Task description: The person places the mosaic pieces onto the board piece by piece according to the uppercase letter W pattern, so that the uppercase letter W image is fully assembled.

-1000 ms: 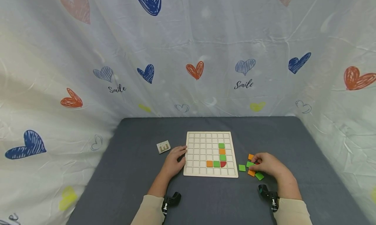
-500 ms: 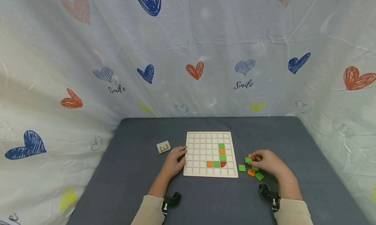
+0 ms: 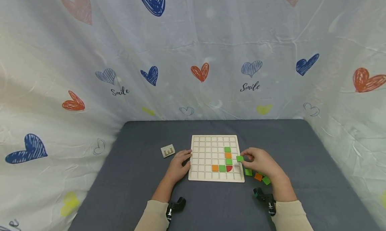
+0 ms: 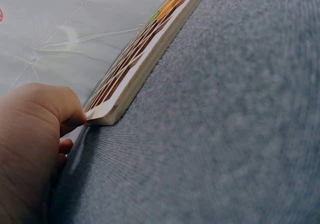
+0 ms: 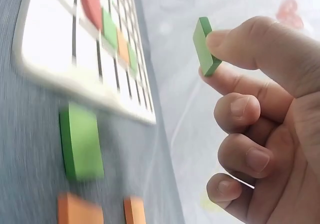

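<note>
Fabric [image 3: 175, 30] printed with hearts hangs behind our dark table [image 3: 223, 204]. Starting from the left, we have a small patterned card [image 3: 168, 151] lying just beyond our left hand [image 3: 178, 167]. That hand rests with its fingers relaxed, fingertips touching the left edge of a pale gridded board [image 3: 202, 155]. We judge the board thin, stiff and light enough to slide if nudged, so its rim is the place to steady it.

Across the grid we see an orange square [image 3: 215, 168], a green square [image 3: 222, 168] and a red piece [image 3: 229, 168] with one rounded corner, side by side. Leading away from the red piece is a column of green, orange and green squares [image 3: 228, 155].

Over the board's right edge, raised clear of it, is the loose green tile [image 3: 239, 158]. Our right hand [image 3: 260, 160] pinches it between thumb and one finger, the other fingers curled in. We expect it to be light, rigid and hard to break, though its smooth faces might slip; opposite sides seem the best hold, leaving the underside free.

Beside the board lie spare tiles [image 3: 258, 176], green and orange, some partly hidden behind our right wrist.
</note>
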Available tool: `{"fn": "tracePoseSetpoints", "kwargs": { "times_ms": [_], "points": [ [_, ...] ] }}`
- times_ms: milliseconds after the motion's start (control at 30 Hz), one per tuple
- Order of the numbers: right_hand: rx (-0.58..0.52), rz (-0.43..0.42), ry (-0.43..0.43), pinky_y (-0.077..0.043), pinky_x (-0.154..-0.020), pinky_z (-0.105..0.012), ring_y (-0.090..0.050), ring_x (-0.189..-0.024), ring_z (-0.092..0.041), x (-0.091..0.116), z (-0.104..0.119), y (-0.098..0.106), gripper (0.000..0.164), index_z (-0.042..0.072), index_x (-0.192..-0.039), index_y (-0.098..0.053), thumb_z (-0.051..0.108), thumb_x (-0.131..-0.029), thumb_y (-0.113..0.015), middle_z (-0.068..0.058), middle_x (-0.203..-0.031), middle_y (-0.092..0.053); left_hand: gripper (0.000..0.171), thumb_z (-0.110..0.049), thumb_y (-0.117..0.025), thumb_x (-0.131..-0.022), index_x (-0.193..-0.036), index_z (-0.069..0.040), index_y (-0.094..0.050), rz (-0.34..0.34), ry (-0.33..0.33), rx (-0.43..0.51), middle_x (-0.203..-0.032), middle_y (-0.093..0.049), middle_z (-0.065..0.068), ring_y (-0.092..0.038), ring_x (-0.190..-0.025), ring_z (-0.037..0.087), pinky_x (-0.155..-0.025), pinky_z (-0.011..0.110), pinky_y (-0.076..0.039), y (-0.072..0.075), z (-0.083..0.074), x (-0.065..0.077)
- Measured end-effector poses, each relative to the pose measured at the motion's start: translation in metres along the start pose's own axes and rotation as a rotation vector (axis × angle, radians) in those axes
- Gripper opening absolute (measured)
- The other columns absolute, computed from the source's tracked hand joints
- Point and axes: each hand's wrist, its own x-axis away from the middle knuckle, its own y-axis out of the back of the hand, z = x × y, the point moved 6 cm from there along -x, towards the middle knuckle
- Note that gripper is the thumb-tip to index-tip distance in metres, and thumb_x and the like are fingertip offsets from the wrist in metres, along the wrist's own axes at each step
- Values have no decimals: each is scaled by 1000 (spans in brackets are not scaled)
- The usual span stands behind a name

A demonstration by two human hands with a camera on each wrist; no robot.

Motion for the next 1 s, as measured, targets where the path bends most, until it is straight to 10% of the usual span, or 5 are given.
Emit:
{"fn": "tracePoseSetpoints", "kwargs": {
  "times_ms": [600,1000],
  "points": [
    [123,-13,93,-31,-54,-28,-39,-57,-11,-32,45,-42,26,15,-113,-80,27,-89,-81,5,-63,-45,37,-10,-62,-99,-134,-1,-68,-7,-15,-24,-146,-58,9,-45,-141,34,-113,53,-42,3,-2,-1],
    [181,-28,48,-50,-56,-31,-57,-66,-7,-41,46,-72,25,20,-110,-82,31,-87,-82,9,-83,-71,37,-12,-62,-100,-135,-2,-67,16,5,-24,-148,-57,7,-44,-143,33,-115,52,-40,0,-1,-1]
  ]
}}
